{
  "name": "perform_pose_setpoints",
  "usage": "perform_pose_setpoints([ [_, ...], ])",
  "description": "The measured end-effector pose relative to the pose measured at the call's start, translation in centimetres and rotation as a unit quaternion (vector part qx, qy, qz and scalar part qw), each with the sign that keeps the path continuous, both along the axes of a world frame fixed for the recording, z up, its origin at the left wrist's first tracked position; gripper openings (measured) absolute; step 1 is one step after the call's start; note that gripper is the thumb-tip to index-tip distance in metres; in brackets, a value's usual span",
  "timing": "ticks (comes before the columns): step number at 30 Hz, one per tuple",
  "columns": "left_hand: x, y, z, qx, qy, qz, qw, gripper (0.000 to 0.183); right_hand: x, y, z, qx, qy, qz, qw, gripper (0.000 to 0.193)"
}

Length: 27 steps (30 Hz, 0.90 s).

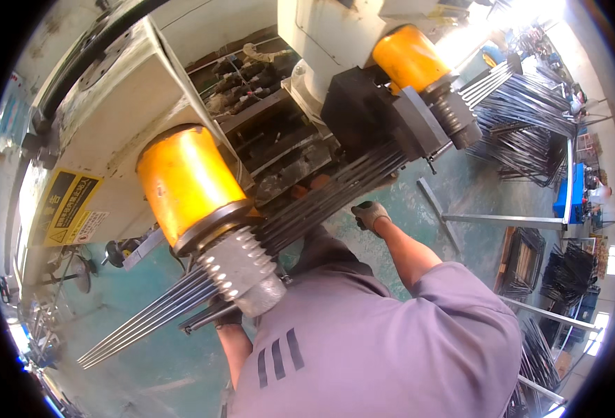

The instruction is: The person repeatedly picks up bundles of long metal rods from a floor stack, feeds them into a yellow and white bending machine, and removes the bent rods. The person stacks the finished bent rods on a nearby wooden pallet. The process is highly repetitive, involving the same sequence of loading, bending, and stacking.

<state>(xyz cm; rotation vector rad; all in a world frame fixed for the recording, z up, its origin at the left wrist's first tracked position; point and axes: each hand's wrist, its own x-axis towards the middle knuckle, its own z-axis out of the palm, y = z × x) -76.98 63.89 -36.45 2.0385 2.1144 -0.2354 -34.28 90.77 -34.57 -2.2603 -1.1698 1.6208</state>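
My right hand [370,214], in a grey work glove, hangs over the green floor with its fingers curled in and nothing showing in them. It is apart from the metal rods. My left hand [230,318] is mostly hidden behind the lower end of the machine; its fingers do not show. Near it lie a short dark bar [208,318] and the bundle of long thin metal rods [342,188], which crosses the machine at a slant. Two orange cylinders, the near one [189,184] and the far one [410,56], each carry a thick threaded metal end.
A pale machine housing [123,118] with a yellow and black warning label [73,207] stands at the left. Cluttered shelves [252,97] lie behind the rods. At the right are stacks of dark rods [530,115], a grey metal frame [502,221] and a blue box [569,189].
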Motion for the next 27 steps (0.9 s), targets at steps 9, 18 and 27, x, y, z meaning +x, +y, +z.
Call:
perform_pose_setpoints([
  [9, -0.6, 4.1, 3.9, 0.169, 0.008, 0.03, 0.985, 0.027, 6.4, -9.2, -2.7, -0.056, -0.051, -0.024, 0.997, 0.029],
  [18, -1.5, 0.7, -1.0, -0.125, -0.047, -0.051, 0.99, 0.035, 8.0, -16.9, -4.3, -0.112, -0.061, -0.019, 0.992, 0.032],
  [27, -1.5, -0.8, 2.3, -0.056, 0.085, -0.132, 0.986, 0.035, 4.6, -12.5, 2.0, 0.035, -0.031, -0.036, 0.998, 0.039],
])
